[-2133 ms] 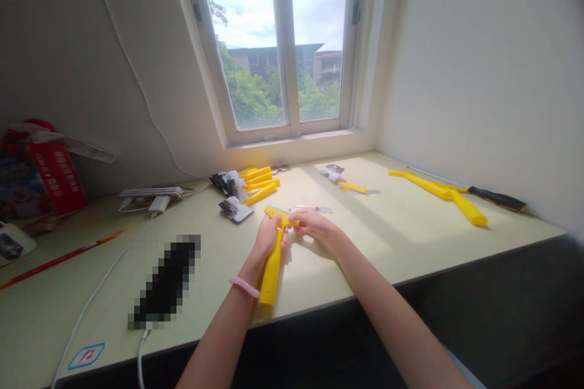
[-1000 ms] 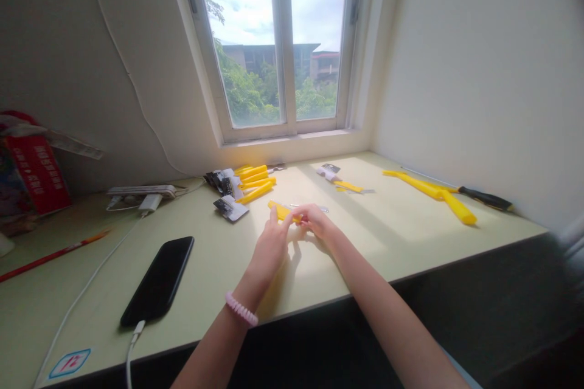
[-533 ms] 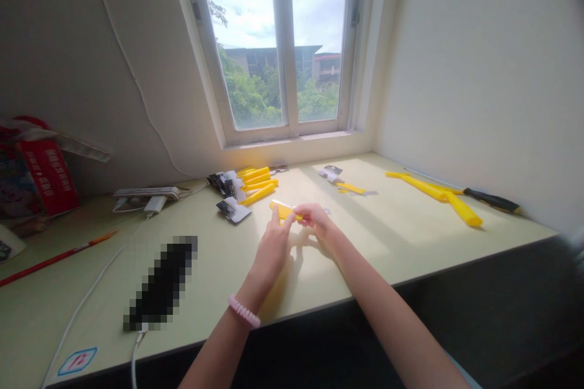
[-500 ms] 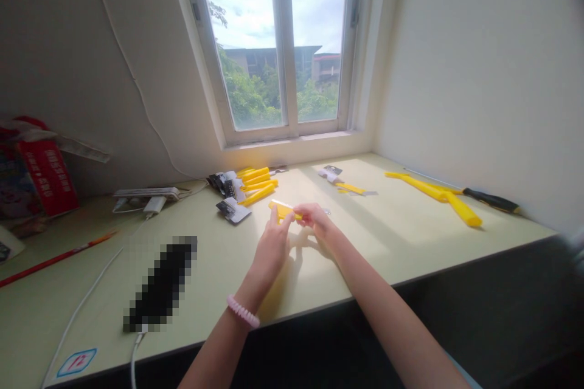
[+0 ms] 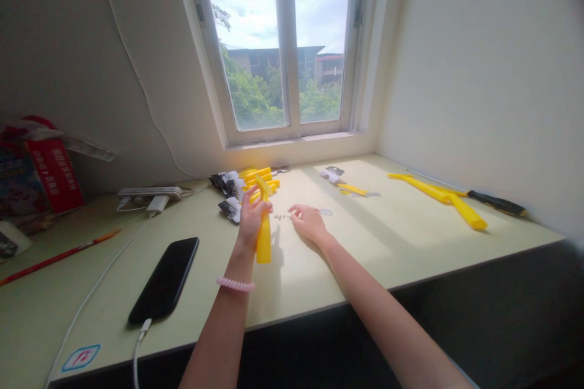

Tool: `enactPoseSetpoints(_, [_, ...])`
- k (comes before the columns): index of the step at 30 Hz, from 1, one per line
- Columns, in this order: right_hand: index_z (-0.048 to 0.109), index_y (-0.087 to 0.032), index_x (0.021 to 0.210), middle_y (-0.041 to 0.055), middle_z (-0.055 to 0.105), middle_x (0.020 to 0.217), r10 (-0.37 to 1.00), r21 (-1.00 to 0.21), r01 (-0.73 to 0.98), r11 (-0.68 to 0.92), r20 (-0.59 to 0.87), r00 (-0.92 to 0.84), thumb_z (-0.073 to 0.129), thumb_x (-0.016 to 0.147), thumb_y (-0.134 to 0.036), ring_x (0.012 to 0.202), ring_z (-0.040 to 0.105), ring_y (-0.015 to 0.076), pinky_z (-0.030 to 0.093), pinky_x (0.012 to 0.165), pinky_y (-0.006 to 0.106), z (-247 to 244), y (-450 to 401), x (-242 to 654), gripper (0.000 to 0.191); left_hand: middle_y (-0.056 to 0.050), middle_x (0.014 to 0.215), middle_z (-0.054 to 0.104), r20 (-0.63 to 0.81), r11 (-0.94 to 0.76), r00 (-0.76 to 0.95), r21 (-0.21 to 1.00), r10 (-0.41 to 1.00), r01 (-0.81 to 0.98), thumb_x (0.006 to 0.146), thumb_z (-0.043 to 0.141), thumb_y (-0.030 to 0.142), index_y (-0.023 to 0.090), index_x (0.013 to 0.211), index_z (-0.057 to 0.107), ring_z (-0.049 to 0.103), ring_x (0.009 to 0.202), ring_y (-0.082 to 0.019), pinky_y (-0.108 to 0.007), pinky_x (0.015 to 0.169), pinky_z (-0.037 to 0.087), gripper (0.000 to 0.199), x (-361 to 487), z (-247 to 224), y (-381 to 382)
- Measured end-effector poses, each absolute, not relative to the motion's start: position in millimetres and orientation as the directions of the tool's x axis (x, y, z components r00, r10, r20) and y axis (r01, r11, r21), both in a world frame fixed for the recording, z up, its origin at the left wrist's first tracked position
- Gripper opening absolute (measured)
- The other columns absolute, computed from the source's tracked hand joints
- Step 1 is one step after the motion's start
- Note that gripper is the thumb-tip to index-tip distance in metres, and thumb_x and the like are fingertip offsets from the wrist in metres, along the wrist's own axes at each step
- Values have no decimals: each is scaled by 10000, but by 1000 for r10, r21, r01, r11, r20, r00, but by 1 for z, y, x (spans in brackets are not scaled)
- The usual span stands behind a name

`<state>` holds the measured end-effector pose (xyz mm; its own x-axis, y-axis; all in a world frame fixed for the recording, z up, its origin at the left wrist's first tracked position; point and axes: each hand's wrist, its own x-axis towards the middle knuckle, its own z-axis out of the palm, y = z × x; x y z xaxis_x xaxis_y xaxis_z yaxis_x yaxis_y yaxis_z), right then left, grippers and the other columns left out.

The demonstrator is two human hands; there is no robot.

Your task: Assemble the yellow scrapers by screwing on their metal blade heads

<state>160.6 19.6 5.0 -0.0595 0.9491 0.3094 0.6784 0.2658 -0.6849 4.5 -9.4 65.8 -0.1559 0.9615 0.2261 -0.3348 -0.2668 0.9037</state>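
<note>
One yellow plastic handle (image 5: 263,243) stands clenched upright in the left fingers (image 5: 250,203), held away from small metal bits (image 5: 283,216) just beside the loosely curled, empty right fingers (image 5: 298,214)

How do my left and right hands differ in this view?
The left hand is raised and grips a yellow plastic handle upright, while the right hand sits low by the desk with nothing visible in it, beside small metal bits. The left wrist wears a pink coil band; the right wrist is bare. Both hands are ungloved and close together above the desk.
</note>
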Motion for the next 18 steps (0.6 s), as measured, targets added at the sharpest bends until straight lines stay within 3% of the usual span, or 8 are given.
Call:
enactPoseSetpoints(3, [693, -222, 1008, 64, 629, 965, 904, -541, 759, 361, 404, -141, 513, 845, -213, 867, 568, 184, 398, 749, 278, 6, 18, 150, 243, 22, 809, 595, 113, -155, -109, 795, 988, -587, 633, 595, 36, 253, 1218, 480, 538, 601, -55, -142, 561, 419, 634, 4, 58, -8])
enactPoseSetpoints(7, [702, -191, 964, 96, 592, 989, 872, -404, 837, 370, 462, -162, 560, 850, -268, 977, 526, 222, 402, 769, 292, 8, 22, 141, 198, 32, 833, 571, 80, -85, -39, 733, 996, -675, 639, 570, 6, 280, 1220, 478, 548, 630, -39, -115, 567, 424, 649, 1, 45, -8])
enactPoseSetpoints(18, [711, -192, 732, 93, 610, 890, 903, -481, 808, 340, 407, -137, 525, 847, -182, 921, 544, 208, 397, 713, 281, 5, 32, 143, 219, -28, 915, 593, -63, 112, 97, 735, 993, -669, 685, 543, 5, 231, 1158, 487, 536, 595, -38, -116, 543, 462, 528, -5, 35, -4])
